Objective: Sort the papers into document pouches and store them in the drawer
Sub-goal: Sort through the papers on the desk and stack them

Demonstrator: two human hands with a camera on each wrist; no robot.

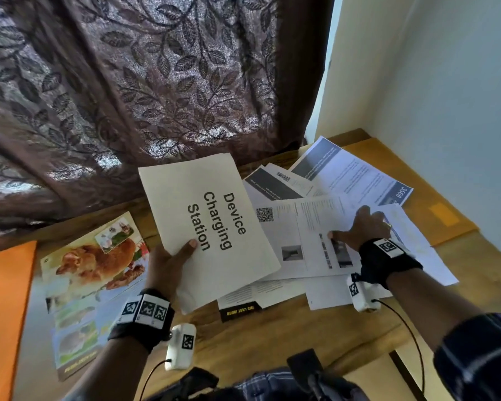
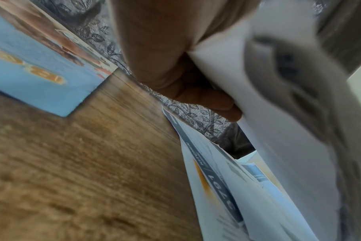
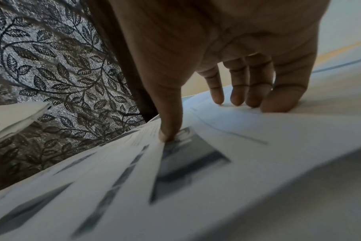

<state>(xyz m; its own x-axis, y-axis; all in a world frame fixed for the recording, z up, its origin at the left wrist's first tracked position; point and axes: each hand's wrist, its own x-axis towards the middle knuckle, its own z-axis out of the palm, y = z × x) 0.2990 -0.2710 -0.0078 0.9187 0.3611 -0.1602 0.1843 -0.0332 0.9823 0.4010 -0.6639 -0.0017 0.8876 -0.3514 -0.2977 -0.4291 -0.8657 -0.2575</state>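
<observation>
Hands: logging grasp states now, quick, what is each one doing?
Left hand: closed on the "Device Charging Station" sheet, lifted off the table.
Right hand: open, fingertips pressing the spread papers.

The cream sheet (image 1: 211,227) covers the left hand (image 1: 168,264) fingers beneath it and part of the spread papers (image 1: 315,235). Body text on those papers is too small to read. Left wrist view smears the sheet's lettering into grey. Right wrist view blurs the printed photos under the right hand (image 3: 227,65). The picture's left edge cuts off the orange pouch (image 1: 3,314).
</observation>
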